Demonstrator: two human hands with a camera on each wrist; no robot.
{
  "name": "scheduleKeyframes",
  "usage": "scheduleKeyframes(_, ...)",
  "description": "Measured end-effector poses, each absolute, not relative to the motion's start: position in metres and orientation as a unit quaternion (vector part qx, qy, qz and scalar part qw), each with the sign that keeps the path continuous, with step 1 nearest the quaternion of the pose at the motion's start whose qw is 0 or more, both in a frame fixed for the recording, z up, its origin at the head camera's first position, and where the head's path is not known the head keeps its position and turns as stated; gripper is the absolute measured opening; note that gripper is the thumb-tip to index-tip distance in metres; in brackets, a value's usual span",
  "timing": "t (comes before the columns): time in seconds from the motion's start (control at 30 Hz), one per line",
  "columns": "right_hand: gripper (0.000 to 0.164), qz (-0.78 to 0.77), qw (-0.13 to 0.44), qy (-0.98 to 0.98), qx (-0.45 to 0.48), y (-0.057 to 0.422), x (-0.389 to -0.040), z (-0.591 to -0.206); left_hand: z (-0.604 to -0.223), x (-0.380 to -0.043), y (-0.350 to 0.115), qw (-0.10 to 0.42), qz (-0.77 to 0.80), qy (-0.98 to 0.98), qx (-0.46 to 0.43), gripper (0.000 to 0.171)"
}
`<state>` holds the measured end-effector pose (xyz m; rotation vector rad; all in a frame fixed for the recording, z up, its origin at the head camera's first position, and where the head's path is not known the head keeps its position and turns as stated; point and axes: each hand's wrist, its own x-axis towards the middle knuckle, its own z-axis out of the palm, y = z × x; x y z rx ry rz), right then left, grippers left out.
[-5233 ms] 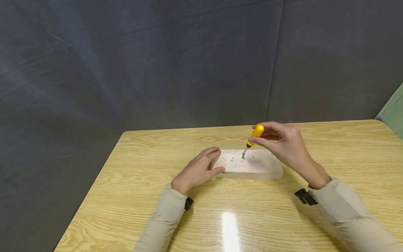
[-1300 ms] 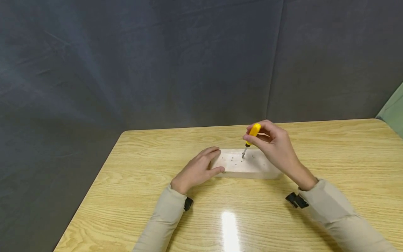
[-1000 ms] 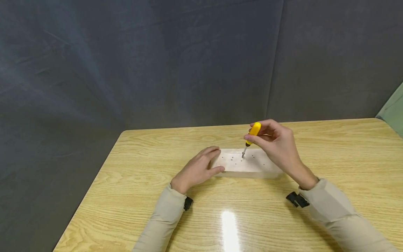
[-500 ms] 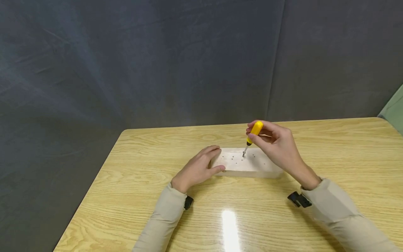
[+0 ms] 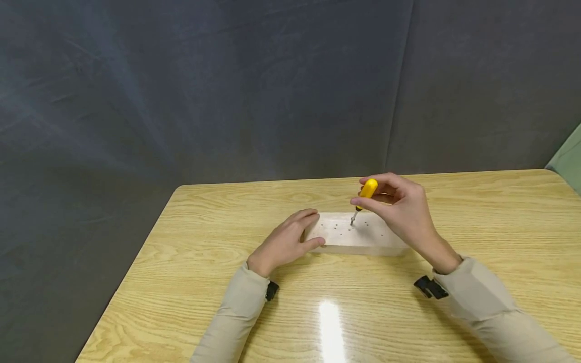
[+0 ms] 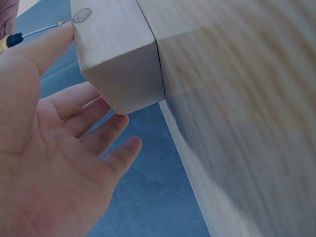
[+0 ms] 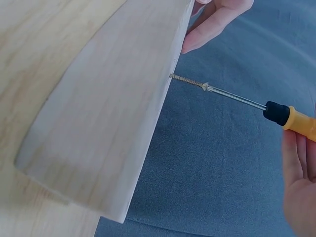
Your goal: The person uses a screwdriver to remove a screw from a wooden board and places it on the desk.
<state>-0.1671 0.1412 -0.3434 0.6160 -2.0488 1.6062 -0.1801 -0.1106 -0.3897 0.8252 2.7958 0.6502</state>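
Note:
A pale wooden block (image 5: 369, 243) with several small holes in its top lies on the table. My left hand (image 5: 283, 245) holds its left end, thumb along the near side and fingers at the far side; the left wrist view shows the thumb beside a dark oval mark (image 6: 81, 16). Between thumb and fingers, my right hand (image 5: 406, 214) grips the yellow handle of a screwdriver (image 5: 368, 188), which leans over the block. In the right wrist view, the screwdriver's tip meets the head of a threaded screw (image 7: 187, 80). The screw stands in the block with much of its thread exposed.
The wood-grain table (image 5: 181, 282) extends around the block, its back edge close behind. A dark cloth (image 5: 272, 101) hangs beyond it. Black wrist devices (image 5: 430, 287) sit at both sleeves, and a pale green surface (image 5: 569, 156) shows at the far right.
Over the last seconds my right hand has shifted slightly left and its fingers have moved on the screwdriver handle. My left hand and the block keep their places; the screw still stands out.

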Motion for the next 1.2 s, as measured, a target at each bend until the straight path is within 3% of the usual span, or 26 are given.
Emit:
scheduleKeyframes(0.4, 0.032, 0.593, 0.199, -0.745, 0.233, 0.1404, -0.1683, -0.3428, -0.3902, -0.1801, -0.111, 0.08, 0.218, 0.934, 0.271, 0.069)
scheduleKeyframes(0.77, 0.012, 0.56, 0.203, -0.776, 0.208, 0.1418, -0.167, -0.3432, -0.3903, -0.1799, -0.1096, 0.081, 0.222, 0.933, 0.27, 0.069)
scheduleKeyframes(1.2, 0.033, 0.543, 0.256, -0.773, 0.205, 0.1427, -0.1678, -0.3412, -0.3898, -0.1801, -0.1108, 0.081, 0.216, 0.933, 0.276, 0.07)
